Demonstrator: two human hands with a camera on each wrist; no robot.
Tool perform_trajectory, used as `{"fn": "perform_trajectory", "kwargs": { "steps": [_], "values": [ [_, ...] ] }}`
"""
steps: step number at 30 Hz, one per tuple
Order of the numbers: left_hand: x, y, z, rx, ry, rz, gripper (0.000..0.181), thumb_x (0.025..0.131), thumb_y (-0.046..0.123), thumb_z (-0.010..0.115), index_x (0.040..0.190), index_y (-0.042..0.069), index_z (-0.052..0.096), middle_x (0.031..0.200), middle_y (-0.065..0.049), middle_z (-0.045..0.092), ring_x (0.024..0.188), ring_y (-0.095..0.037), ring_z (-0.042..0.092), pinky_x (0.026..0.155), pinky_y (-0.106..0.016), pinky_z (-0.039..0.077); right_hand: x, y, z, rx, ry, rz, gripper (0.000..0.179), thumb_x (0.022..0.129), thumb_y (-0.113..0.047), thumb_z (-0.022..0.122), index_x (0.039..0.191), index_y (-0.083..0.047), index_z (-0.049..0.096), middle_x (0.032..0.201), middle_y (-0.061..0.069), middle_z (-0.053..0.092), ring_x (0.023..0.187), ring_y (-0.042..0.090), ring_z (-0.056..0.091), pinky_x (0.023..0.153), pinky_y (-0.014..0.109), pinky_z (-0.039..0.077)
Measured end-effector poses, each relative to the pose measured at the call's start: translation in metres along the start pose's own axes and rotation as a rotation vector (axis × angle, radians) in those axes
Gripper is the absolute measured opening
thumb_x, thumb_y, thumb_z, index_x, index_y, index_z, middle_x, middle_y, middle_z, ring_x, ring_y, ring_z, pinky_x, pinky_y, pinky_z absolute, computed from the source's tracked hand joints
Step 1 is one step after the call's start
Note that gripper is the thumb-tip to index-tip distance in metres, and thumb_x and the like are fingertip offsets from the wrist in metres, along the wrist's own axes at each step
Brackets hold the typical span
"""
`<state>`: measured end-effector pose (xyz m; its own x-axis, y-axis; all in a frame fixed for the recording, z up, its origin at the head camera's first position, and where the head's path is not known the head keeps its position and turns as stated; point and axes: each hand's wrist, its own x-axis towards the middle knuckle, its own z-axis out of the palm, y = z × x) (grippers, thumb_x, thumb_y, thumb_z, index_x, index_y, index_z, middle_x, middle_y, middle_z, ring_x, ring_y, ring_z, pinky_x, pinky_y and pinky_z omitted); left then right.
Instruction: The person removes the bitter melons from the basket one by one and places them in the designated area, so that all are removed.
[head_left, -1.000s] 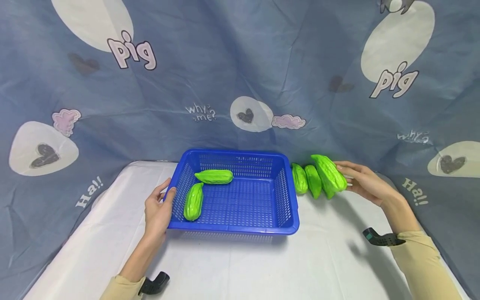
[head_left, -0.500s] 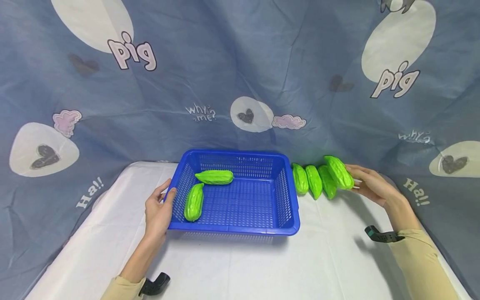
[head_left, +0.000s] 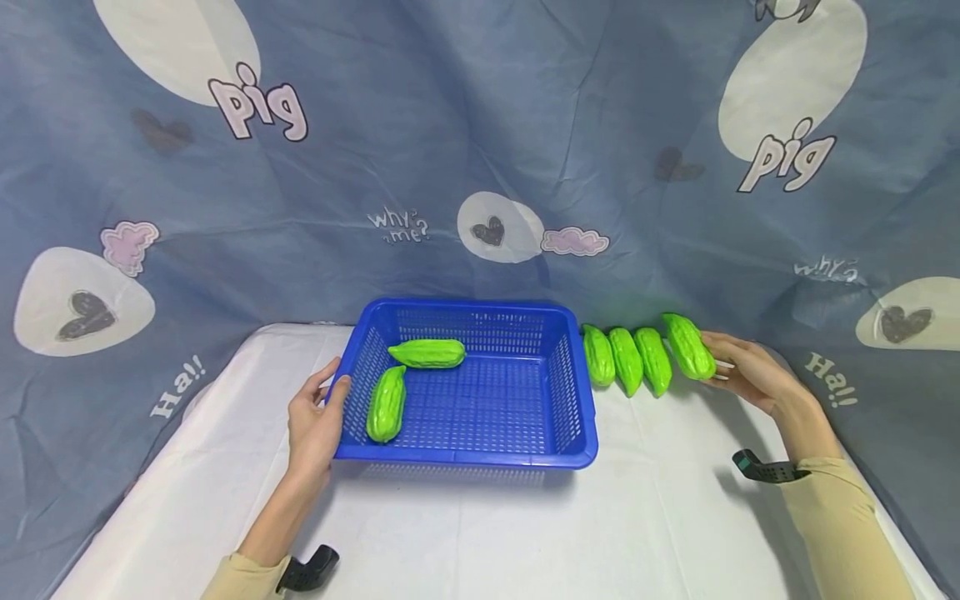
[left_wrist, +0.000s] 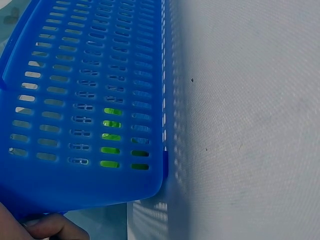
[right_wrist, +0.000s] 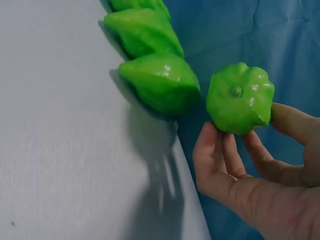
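My right hand (head_left: 750, 375) holds a bright green, ribbed bitter melon (head_left: 690, 346) by its right side, thumb and fingertips around it. The right wrist view shows that bitter melon (right_wrist: 240, 100) end-on, apart from its neighbours. Left of it, three more bitter melons (head_left: 653, 360) lie side by side in a row. My left hand (head_left: 313, 425) grips the left rim of a blue plastic basket (head_left: 465, 457), thumb on top. Inside the basket, one bitter melon (head_left: 427, 353) lies crosswise at the back and another bitter melon (head_left: 387, 404) lies lengthwise along the left wall.
A white cloth covers the table (head_left: 480, 542). Behind it hangs a blue-grey printed curtain (head_left: 480, 150), close to the basket and the row. Slots in the basket wall (left_wrist: 65, 185) show green through them in the left wrist view.
My right hand has moved right and slightly down with its bitter melon, away from over the row's right end, uncovering the third bitter melon. The left hand and basket stay put.
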<state>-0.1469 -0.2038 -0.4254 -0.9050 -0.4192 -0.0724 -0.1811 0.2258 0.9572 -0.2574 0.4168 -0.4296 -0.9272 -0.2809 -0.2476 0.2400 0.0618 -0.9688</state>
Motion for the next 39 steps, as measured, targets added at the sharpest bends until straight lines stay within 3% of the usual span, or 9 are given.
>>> {"fn": "perform_trajectory", "kwargs": {
  "steps": [5,11,18,26,28,34,39],
  "values": [
    [0.001,0.000,-0.001,-0.005,0.006,0.001,0.052,0.112,0.036,0.056,0.161,0.019,0.052,0.125,-0.009,0.064,0.080,0.001,0.056,0.068,-0.019,0.047,0.001,0.006,-0.006,-0.023,0.013,0.010,0.041,0.117,-0.028,0.046,0.155,-0.014,0.040,0.121,-0.021,0.066,0.108,0.004,0.072,0.092,0.028,0.062],
    [0.001,0.000,-0.001,-0.003,0.004,-0.003,0.052,0.112,0.036,0.055,0.161,0.019,0.051,0.129,-0.011,0.064,0.083,0.001,0.056,0.070,-0.019,0.047,0.005,0.013,-0.006,-0.157,0.050,0.048,0.046,0.117,-0.033,0.047,0.155,-0.007,0.041,0.115,-0.022,0.064,0.105,0.001,0.070,0.092,0.028,0.062],
    [0.002,0.000,-0.001,-0.004,-0.003,0.005,0.052,0.112,0.036,0.055,0.161,0.019,0.051,0.122,-0.007,0.064,0.079,0.000,0.056,0.068,-0.020,0.046,0.008,0.012,0.000,-0.281,0.092,0.091,0.077,0.116,-0.040,0.045,0.166,0.011,0.017,0.119,-0.019,0.056,0.101,-0.005,0.068,0.093,0.025,0.060],
    [0.000,0.001,0.000,-0.010,0.010,0.008,0.050,0.112,0.033,0.057,0.160,0.019,0.053,0.110,0.000,0.060,0.080,-0.002,0.051,0.068,-0.021,0.043,0.009,0.009,0.006,-0.390,0.133,0.121,0.079,0.116,-0.044,0.043,0.168,0.009,0.015,0.157,0.019,0.042,0.100,-0.005,0.066,0.095,0.029,0.062],
    [0.000,0.000,0.000,-0.004,0.008,0.009,0.050,0.112,0.034,0.057,0.160,0.019,0.053,0.110,0.000,0.060,0.080,-0.002,0.051,0.068,-0.022,0.043,0.008,0.009,0.007,-0.410,0.144,0.122,0.077,0.116,-0.042,0.043,0.168,0.010,0.017,0.158,0.021,0.041,0.099,-0.005,0.065,0.094,0.029,0.062],
    [0.000,-0.001,0.000,0.009,0.006,0.011,0.052,0.112,0.035,0.056,0.161,0.019,0.052,0.119,-0.004,0.061,0.080,-0.002,0.051,0.069,-0.022,0.043,0.008,0.008,0.013,-0.458,0.180,0.130,0.074,0.115,-0.041,0.046,0.166,0.008,0.024,0.141,0.005,0.049,0.092,0.001,0.061,0.088,0.029,0.062],
    [0.000,-0.001,-0.001,0.005,0.001,0.008,0.052,0.112,0.035,0.056,0.161,0.018,0.052,0.119,-0.005,0.062,0.078,-0.001,0.053,0.068,-0.021,0.044,0.006,0.005,0.020,-0.490,0.186,0.131,0.075,0.115,-0.042,0.046,0.166,0.008,0.025,0.151,0.021,0.043,0.093,0.002,0.060,0.087,0.029,0.063]
  ]
}}
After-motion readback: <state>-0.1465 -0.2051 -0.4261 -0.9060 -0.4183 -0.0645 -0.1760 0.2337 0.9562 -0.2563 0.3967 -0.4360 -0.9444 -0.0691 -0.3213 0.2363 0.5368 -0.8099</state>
